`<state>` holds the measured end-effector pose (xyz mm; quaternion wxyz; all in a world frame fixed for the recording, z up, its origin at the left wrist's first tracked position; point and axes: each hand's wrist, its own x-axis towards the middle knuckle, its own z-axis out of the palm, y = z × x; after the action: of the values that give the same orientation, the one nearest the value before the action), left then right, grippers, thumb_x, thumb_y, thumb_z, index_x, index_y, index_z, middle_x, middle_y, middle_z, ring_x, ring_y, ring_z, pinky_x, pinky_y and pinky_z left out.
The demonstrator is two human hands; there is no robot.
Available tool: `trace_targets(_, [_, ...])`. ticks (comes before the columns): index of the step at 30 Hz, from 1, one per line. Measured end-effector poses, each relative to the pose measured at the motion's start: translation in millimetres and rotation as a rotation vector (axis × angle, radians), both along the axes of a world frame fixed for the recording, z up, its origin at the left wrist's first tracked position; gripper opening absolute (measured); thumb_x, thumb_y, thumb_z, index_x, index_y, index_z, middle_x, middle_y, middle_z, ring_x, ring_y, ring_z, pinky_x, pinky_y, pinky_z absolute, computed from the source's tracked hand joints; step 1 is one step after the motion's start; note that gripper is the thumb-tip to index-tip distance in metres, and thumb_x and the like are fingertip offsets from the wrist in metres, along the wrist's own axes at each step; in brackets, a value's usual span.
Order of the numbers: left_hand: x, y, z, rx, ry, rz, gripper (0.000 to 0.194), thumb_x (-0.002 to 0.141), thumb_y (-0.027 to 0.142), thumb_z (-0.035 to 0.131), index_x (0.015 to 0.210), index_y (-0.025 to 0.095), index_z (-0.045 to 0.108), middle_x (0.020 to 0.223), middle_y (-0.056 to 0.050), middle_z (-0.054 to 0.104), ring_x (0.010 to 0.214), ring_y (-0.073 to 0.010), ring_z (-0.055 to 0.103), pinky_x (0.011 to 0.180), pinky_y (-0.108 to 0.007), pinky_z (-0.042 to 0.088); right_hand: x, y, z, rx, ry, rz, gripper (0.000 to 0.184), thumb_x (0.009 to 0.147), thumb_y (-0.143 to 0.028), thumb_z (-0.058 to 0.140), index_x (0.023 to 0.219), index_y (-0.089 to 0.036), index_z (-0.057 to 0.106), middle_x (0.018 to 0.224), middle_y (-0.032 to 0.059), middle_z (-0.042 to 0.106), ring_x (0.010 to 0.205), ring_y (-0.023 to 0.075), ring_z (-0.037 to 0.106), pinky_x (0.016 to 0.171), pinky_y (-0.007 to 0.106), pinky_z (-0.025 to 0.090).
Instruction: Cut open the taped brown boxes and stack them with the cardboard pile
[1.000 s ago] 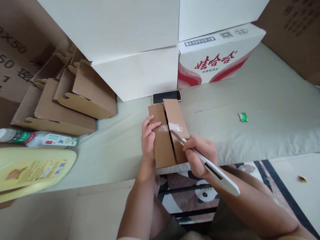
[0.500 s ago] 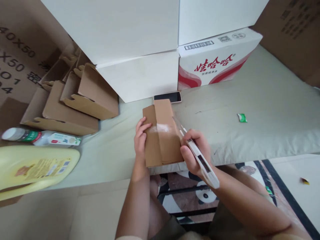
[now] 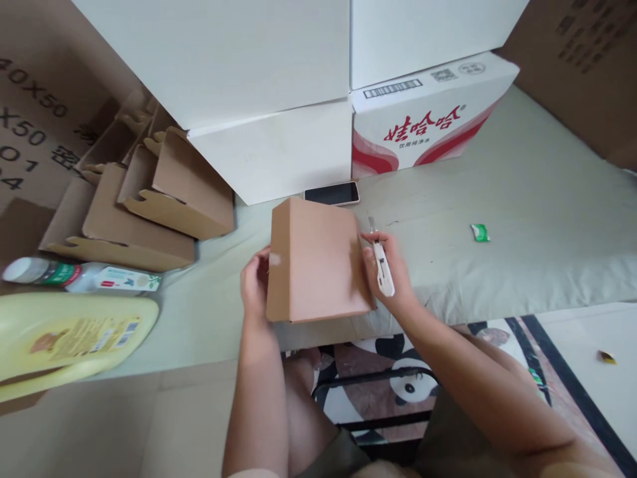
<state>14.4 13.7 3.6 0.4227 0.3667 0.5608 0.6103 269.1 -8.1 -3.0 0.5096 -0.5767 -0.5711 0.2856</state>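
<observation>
A small brown cardboard box (image 3: 326,262) is tilted between my two hands over the front of the pale green cloth. My left hand (image 3: 255,282) grips its left side, the fingertips partly hidden behind the box. On the other side, my right hand (image 3: 391,269) holds a white utility knife (image 3: 383,269) with its blade out, pointing away from me, and rests against the box's right edge. A whitish strip of tape (image 3: 275,259) shows on the narrow left face.
A phone (image 3: 332,193) lies just behind the box, before stacked white cartons (image 3: 279,149). Open cardboard boxes (image 3: 144,212), a bottle (image 3: 82,274) and a yellow jug (image 3: 74,332) stand or lie at left. A green packet (image 3: 480,232) is at right.
The box has been turned so its broad face shows and the taped seam has shifted left. The knife has swung off the tape to the box's right side.
</observation>
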Motion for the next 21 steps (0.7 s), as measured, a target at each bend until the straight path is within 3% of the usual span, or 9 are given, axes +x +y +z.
trace_targets(3, [3.5,-3.3,1.5,0.045,-0.130,-0.036,0.040,0.081,0.059,0.069,0.096,0.024,0.079,0.111,-0.006,0.082,0.111,-0.0275,0.075,0.092,-0.038,0.059,7.8,7.0,-4.7,-0.065,0.108,-0.037,0.030,0.100,-0.047,0.057,0.118,-0.023,0.055,0.111,0.0093,0.075,0.079,0.0187,0.068,0.073,0.035,0.053])
trace_targets(6, [3.1,-11.1,5.5,0.108,-0.075,-0.225,0.057,0.080,0.068,0.072,0.119,0.027,0.077,0.134,-0.006,0.076,0.131,-0.0309,0.067,0.106,-0.040,0.055,12.9,13.0,-6.9,-0.148,0.269,-0.020,0.033,0.097,-0.051,0.060,0.115,-0.025,0.052,0.126,0.0125,0.073,0.097,0.0222,0.072,0.075,0.036,0.057])
trace_targets(9, [2.2,-14.3,6.5,0.060,-0.031,-0.337,0.071,0.073,0.070,0.081,0.130,0.029,0.071,0.149,-0.006,0.067,0.144,-0.0329,0.057,0.111,-0.040,0.050,15.1,17.2,-5.4,-0.167,0.505,-0.043,0.033,0.095,-0.054,0.060,0.114,-0.029,0.049,0.130,0.0087,0.071,0.110,0.0226,0.074,0.080,0.037,0.061])
trace_targets(11, [3.4,-12.1,5.6,0.025,-0.062,-0.334,0.073,0.065,0.068,0.089,0.123,0.028,0.072,0.141,-0.007,0.071,0.136,-0.0324,0.063,0.105,-0.038,0.054,17.0,19.3,-2.3,-0.125,0.616,-0.122,0.032,0.093,-0.051,0.063,0.112,-0.030,0.048,0.123,0.0044,0.073,0.114,0.0218,0.073,0.082,0.035,0.060])
trace_targets(14, [8.0,-7.5,7.0,-0.025,-0.152,-0.278,0.063,0.060,0.062,0.094,0.107,0.026,0.072,0.115,-0.006,0.077,0.105,-0.0267,0.074,0.084,-0.034,0.058,21.0,21.2,2.6,-0.105,0.620,-0.236,0.032,0.090,-0.046,0.065,0.111,-0.030,0.048,0.108,0.0007,0.074,0.111,0.0210,0.073,0.074,0.031,0.056])
trace_targets(21, [5.0,-2.4,13.9,-0.213,-0.148,-0.248,0.054,0.053,0.058,0.099,0.075,0.021,0.065,0.069,0.000,0.068,0.064,-0.0200,0.068,0.058,-0.029,0.052,26.5,26.0,-5.2,-0.185,0.646,-0.270,0.036,0.084,-0.046,0.069,0.109,-0.029,0.049,0.094,-0.0022,0.071,0.098,0.0211,0.071,0.074,0.032,0.052])
